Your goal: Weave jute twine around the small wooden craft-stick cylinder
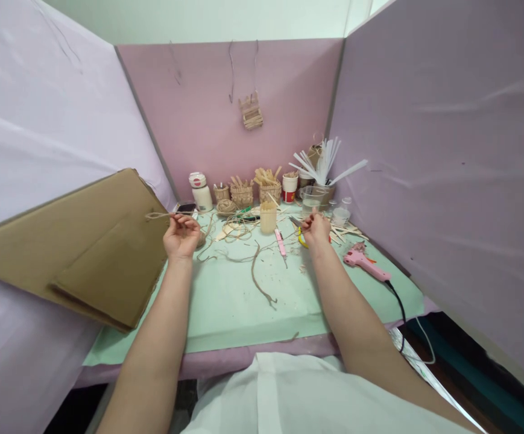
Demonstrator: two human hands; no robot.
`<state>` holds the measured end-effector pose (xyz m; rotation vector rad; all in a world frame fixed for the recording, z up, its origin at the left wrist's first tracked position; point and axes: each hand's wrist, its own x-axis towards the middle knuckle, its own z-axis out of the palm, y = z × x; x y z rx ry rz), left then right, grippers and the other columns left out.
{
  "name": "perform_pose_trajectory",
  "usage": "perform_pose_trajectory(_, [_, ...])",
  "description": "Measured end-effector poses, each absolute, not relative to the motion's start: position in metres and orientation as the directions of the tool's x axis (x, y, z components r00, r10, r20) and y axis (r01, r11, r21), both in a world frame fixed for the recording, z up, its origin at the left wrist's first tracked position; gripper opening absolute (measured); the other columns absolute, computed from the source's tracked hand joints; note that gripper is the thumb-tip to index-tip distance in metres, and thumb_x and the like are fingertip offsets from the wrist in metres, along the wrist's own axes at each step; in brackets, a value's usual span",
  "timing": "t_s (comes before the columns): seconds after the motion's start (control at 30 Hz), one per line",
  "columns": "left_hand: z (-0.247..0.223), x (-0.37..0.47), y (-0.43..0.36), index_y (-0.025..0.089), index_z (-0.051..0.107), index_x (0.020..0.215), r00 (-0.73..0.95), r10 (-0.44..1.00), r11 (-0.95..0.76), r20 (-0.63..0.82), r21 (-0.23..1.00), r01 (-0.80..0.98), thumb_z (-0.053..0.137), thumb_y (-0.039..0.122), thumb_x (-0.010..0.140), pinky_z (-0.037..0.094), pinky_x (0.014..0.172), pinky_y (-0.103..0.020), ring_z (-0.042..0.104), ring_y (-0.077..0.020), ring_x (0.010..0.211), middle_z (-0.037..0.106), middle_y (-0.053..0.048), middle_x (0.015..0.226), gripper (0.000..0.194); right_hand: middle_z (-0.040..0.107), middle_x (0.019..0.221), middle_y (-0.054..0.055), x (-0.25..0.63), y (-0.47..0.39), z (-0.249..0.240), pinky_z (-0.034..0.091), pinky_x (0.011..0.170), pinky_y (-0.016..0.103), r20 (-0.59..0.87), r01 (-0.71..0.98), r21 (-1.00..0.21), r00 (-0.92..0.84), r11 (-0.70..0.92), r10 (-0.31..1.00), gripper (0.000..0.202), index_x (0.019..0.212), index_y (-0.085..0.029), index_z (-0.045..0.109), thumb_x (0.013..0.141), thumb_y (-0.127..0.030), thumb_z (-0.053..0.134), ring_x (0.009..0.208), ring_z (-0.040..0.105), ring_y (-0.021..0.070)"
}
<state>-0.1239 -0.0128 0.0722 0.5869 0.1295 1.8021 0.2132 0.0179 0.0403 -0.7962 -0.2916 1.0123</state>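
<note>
My left hand [182, 235] is closed on a piece of twine [157, 215], whose looped end sticks out to the left in front of the cardboard. At the right, my right hand [316, 228] is raised over the table with its fingers pinched together; what they hold is too small to make out. Scissors with yellow handles [302, 239] lie just beside and partly behind it. Loose twine [242, 229] lies tangled between the hands. Nearer to me is a thin curved twig [256, 274], with a pink craft knife [280, 242] behind it.
Large cardboard [108, 253] leans at the left. A pink glue gun [365, 265] with a black cord lies right. Along the back stand a white jar [201, 191], stick-filled baskets [242, 195] and white strips [327, 160]. A small wooden piece [251, 113] hangs on the wall.
</note>
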Motion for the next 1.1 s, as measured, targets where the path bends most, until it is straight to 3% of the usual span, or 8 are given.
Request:
perform_pose_trajectory(0.23, [0.069,-0.15,-0.004,0.016,0.056,0.074,-0.436,0.857,-0.514,0.274,0.392,-0.763,0.034,0.013,0.09,0.051,0.072,-0.016,0.064,-0.0071,0.084,0.067,-0.004,0.082,0.027,0.044,0.06,-0.008,0.223,0.026,0.035,0.042,0.047,0.014,-0.207,-0.601,-0.71,0.677,0.368,0.706,0.017,0.07,-0.02,0.035,0.066,-0.006,0.044,0.05,0.047,0.0038])
perform_pose_trajectory(0.4, [0.069,-0.157,-0.003,0.017,0.054,0.072,-0.453,0.851,-0.524,0.267,0.376,-0.764,0.037,0.013,0.088,0.05,0.082,-0.017,0.061,-0.0078,0.099,0.068,-0.003,0.086,0.024,0.05,0.084,0.0,0.235,0.032,0.028,0.047,0.061,0.022,-0.002,-0.17,-0.945,0.859,0.281,0.512,0.014,0.085,-0.02,0.042,0.072,-0.017,0.038,0.071,0.054,0.0097])
perform_pose_trajectory(0.57, [0.069,-0.137,-0.004,0.015,0.054,0.072,-0.307,0.943,-0.329,0.13,0.514,-0.793,0.044,0.013,0.084,0.051,0.071,-0.016,0.064,-0.0084,0.087,0.066,-0.003,0.081,0.016,0.052,0.1,0.007,0.216,0.019,0.028,0.047,0.063,0.026,0.223,0.154,-0.975,0.621,0.162,0.752,0.032,0.103,-0.019,0.05,0.074,-0.034,0.048,0.079,0.056,0.014])
perform_pose_trajectory(0.67, [0.062,-0.109,-0.006,0.014,0.058,0.075,-0.175,0.984,-0.086,-0.036,0.765,-0.638,0.058,0.012,0.074,0.043,0.049,-0.012,0.06,-0.0059,0.063,0.062,-0.001,0.071,0.002,0.055,0.107,0.011,0.195,0.005,0.028,0.046,0.072,0.03,0.292,0.505,-0.86,0.368,0.074,0.883,0.045,0.102,-0.017,0.055,0.068,-0.046,0.058,0.09,0.056,0.0199])
perform_pose_trajectory(0.77, [0.053,-0.081,-0.011,0.013,0.062,0.077,-0.143,0.986,0.006,-0.081,0.887,-0.461,0.067,0.016,0.065,0.036,0.043,-0.012,0.051,-0.0031,0.052,0.056,0.002,0.065,0.013,0.059,0.101,0.015,0.183,-0.008,0.028,0.042,0.077,0.035,0.245,0.77,-0.638,0.228,-0.02,0.942,0.045,0.097,-0.015,0.06,0.071,-0.052,0.056,0.094,0.056,0.0261])
perform_pose_trajectory(0.87, [0.044,-0.063,-0.015,0.014,0.064,0.077,-0.057,0.996,0.047,-0.07,0.939,-0.341,0.073,0.025,0.06,0.035,0.046,-0.014,0.048,-0.0035,0.052,0.053,0.003,0.062,0.022,0.06,0.099,0.017,0.177,-0.017,0.03,0.039,0.078,0.038,0.238,0.854,-0.517,0.216,-0.065,0.947,0.041,0.094,-0.015,0.062,0.077,-0.05,0.051,0.093,0.056,0.0277])
perform_pose_trajectory(0.93, [0.04,-0.056,-0.017,0.015,0.064,0.077,-0.025,0.998,0.048,-0.058,0.958,-0.283,0.075,0.029,0.057,0.035,0.048,-0.015,0.047,-0.004,0.053,0.055,0.002,0.065,0.027,0.057,0.106,0.018,0.174,-0.021,0.031,0.035,0.082,0.041,0.355,0.882,-0.47,0.221,-0.031,0.908,0.037,0.098,-0.015,0.062,0.079,-0.044,0.051,0.101,0.051,0.0297])
perform_pose_trajectory(1.1, [0.028,-0.04,-0.021,0.015,0.065,0.079,0.026,1.0,-0.01,0.014,0.987,-0.16,0.074,0.034,0.057,0.034,0.05,-0.018,0.046,-0.005,0.054,0.055,0.001,0.065,0.03,0.055,0.113,0.011,0.158,-0.025,0.034,0.026,0.091,0.046,0.566,0.843,-0.49,0.115,0.221,0.816,0.023,0.095,-0.021,0.063,0.077,-0.032,0.054,0.11,0.041,0.0288])
